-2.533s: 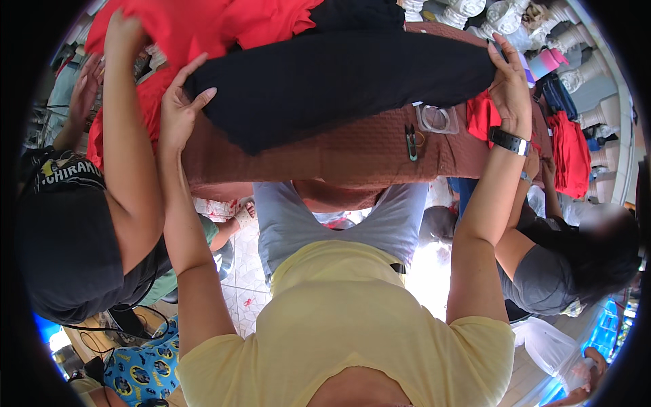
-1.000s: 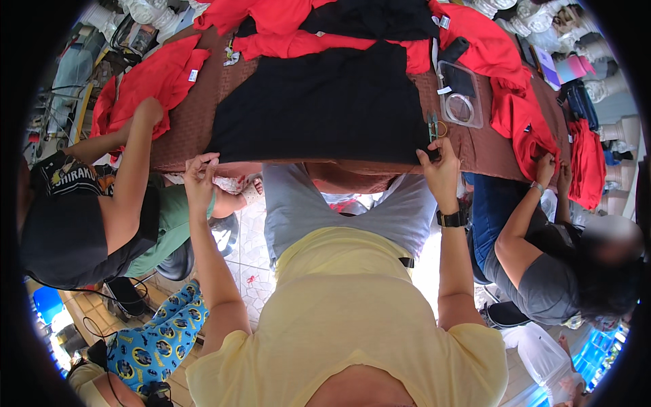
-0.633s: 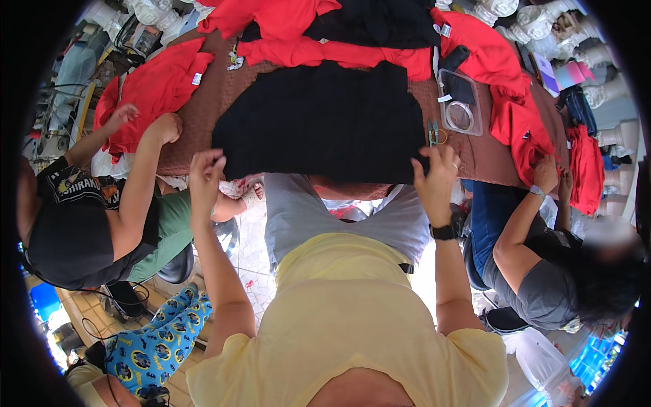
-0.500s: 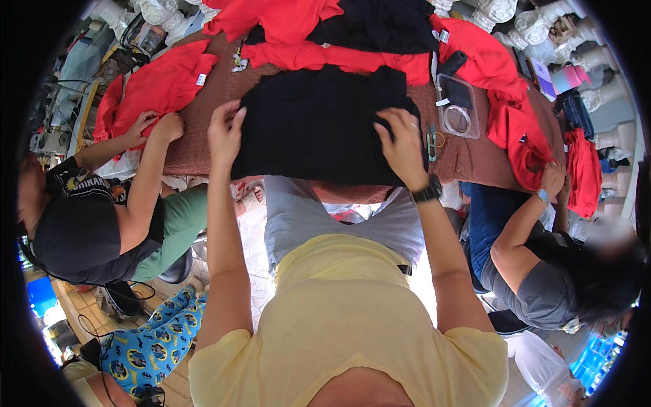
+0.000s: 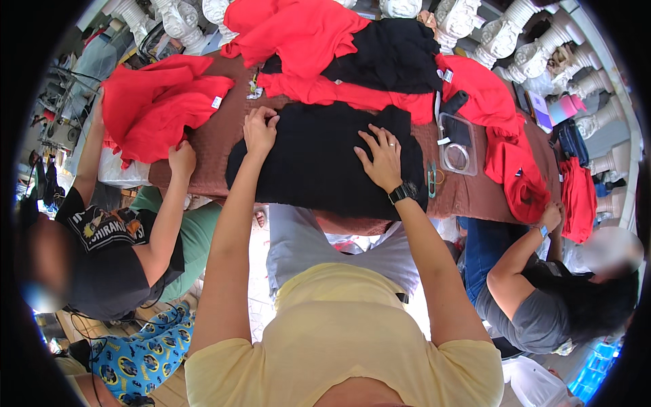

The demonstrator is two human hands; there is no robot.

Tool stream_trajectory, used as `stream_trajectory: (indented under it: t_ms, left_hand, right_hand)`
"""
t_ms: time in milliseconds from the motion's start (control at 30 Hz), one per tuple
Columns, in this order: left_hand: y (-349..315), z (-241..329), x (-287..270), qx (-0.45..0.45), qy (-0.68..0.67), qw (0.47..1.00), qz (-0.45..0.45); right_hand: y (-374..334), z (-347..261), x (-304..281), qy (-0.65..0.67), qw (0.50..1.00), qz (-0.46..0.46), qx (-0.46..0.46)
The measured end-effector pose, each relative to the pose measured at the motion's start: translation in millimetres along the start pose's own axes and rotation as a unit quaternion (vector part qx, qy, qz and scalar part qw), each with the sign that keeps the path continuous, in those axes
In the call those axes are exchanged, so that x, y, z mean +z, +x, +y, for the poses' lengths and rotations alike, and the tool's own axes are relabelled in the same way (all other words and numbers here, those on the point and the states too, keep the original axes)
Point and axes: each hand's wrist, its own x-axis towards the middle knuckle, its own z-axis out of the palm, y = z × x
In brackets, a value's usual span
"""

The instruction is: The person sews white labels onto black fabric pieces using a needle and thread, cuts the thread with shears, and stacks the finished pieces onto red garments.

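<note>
A black cloth garment [image 5: 319, 159] lies spread on the brown-covered table in front of me. My left hand [image 5: 260, 134] is at its far left part, fingers bent and thumb apart. Its fingertips touch the cloth or the table by its edge; I cannot tell which. My right hand [image 5: 381, 159] rests palm down on the right part of the garment, fingers spread. A dark watch [image 5: 403, 192] is on my right wrist.
Red garments [image 5: 298, 34] and another black garment [image 5: 390, 57] are heaped beyond. At right are a clear plastic box [image 5: 458, 144], green thread snips [image 5: 431, 179] and a black spool [image 5: 454, 103]. Co-workers at left and right handle a red garment [image 5: 163, 102] and red cloth [image 5: 515, 180].
My left hand has moved inward over the black garment's left side, and my right hand has shifted slightly left onto it. The co-worker at left has raised and spread the red garment.
</note>
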Motion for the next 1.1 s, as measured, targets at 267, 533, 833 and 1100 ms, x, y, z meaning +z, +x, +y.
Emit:
stream_trajectory:
  t_ms: [267,533,833,1100]
  left_hand:
    - [65,51,-13,0.111,-0.048,0.980,0.156]
    - [187,78,-20,0.137,0.061,0.976,0.157]
    - [298,58,-32,0.067,0.024,0.993,0.091]
    - [360,83,-69,0.028,-0.227,0.955,0.188]
  right_hand:
    - [54,-13,-22,0.064,0.998,0.005,0.008]
    - [125,-19,-18,0.080,0.995,0.037,-0.053]
    - [161,-15,-25,0.086,0.994,0.024,-0.062]
    - [189,-12,-25,0.082,0.994,0.056,-0.045]
